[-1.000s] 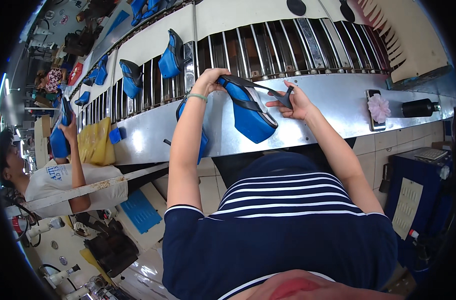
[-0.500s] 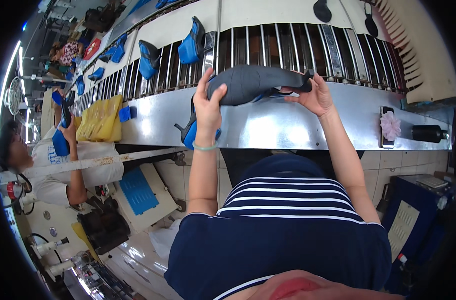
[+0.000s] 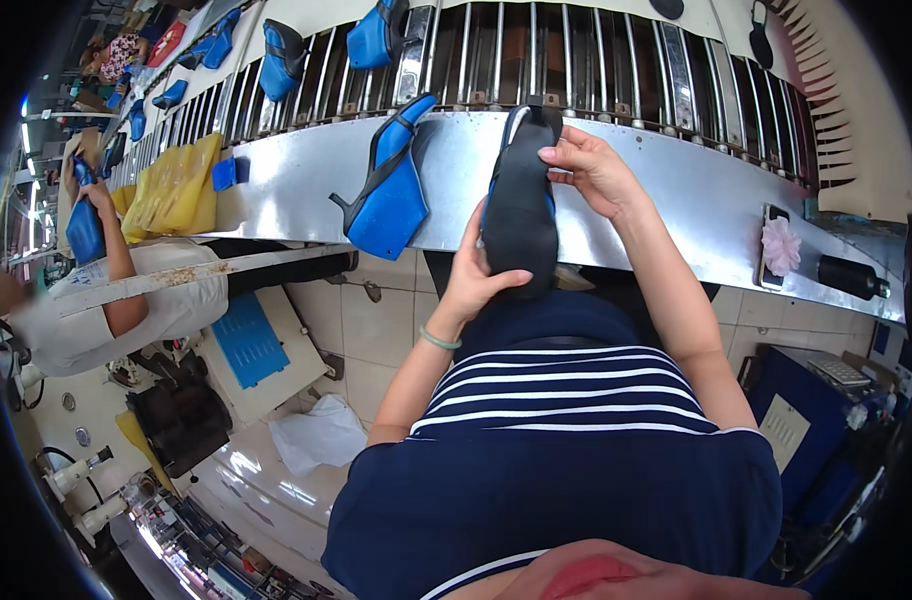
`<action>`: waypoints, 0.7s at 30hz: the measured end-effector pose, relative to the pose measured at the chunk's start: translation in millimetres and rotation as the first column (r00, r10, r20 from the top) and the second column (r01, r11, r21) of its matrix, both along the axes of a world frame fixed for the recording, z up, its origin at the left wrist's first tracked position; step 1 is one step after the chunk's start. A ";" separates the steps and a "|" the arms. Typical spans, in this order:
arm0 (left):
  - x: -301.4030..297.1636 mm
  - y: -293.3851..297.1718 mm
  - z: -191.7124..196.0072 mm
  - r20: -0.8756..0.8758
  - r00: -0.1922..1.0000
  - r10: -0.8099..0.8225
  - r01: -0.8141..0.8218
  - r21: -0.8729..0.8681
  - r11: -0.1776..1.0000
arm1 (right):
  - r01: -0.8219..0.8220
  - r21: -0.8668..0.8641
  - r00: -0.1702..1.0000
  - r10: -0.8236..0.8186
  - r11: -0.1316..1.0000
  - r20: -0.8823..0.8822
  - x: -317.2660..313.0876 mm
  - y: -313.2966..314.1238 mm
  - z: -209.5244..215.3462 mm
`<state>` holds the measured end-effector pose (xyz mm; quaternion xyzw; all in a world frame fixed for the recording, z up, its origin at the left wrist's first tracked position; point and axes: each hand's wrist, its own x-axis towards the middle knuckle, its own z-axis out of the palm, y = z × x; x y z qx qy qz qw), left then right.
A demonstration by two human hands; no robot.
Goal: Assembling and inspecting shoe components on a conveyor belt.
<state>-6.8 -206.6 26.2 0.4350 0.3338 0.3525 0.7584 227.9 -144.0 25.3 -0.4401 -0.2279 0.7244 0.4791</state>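
Shoe (image 3: 519, 215) held sole-up between both hands, above lap, in front of metal shelf (image 3: 676, 195). Left hand (image 3: 476, 275) cups lower end from below, fingers closed around it. Right hand (image 3: 588, 170) grips upper end, thumb on sole. Second blue shoe (image 3: 388, 190) leans on shelf, just left, apart from hands.

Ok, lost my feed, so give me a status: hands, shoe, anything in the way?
Both hands on shoe, sole up: left hand near end, right hand far end. Second blue shoe beside it, apart.

Bare steel ledge (image 3: 676, 190) right of hands — blue shoe (image 3: 391, 190) crowds left.
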 end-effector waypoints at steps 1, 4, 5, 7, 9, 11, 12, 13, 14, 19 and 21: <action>8.5 -1.0 -1.4 -0.119 0.993 -0.016 0.028 0.100 0.995 | -0.025 -0.009 0.999 0.026 1.000 0.026 0.2 1.6 10.1; 23.3 -0.4 -9.4 -0.321 0.946 -0.046 0.136 0.265 0.955 | -0.070 0.008 0.996 0.070 0.998 0.047 7.7 1.6 17.0; 24.2 1.8 -16.9 -0.288 0.954 -0.082 0.158 0.250 0.955 | -0.065 0.034 0.998 0.064 0.997 0.015 11.0 -0.3 14.2; 19.8 15.2 -24.2 -0.101 0.985 -0.142 0.146 0.035 0.989 | -0.050 0.074 0.999 0.051 0.996 -0.016 16.3 -2.9 8.9; 20.8 38.2 -29.9 -0.014 0.997 -0.076 0.073 -0.155 0.985 | -0.046 0.094 0.999 0.048 0.995 -0.023 16.5 -8.4 4.3; 30.5 76.0 -30.8 -0.326 0.941 0.093 -0.081 0.049 0.995 | -0.025 0.088 0.999 0.028 0.996 -0.032 13.3 -11.3 0.1; 31.2 94.4 -45.5 -0.508 0.845 0.170 -0.075 0.202 0.976 | -0.020 0.084 0.999 0.024 0.996 -0.042 10.4 -11.6 0.0; 34.6 109.8 -65.8 -0.593 0.715 0.369 -0.025 0.506 0.862 | -0.030 0.104 0.997 0.036 0.994 -0.062 9.2 -11.0 1.7; 40.4 122.4 -80.1 -0.589 0.568 0.575 0.093 0.740 0.666 | -0.038 0.111 0.996 0.046 0.993 -0.075 8.0 -11.4 -0.2; 64.9 165.2 -47.6 -0.129 0.970 0.207 -0.139 0.406 0.903 | -0.038 0.105 0.995 0.048 0.994 -0.091 0.9 -12.3 1.4; 70.9 167.2 -41.8 -0.124 0.980 0.154 -0.104 0.341 0.934 | -0.014 0.066 0.991 0.023 0.998 -0.131 -11.3 -13.6 4.1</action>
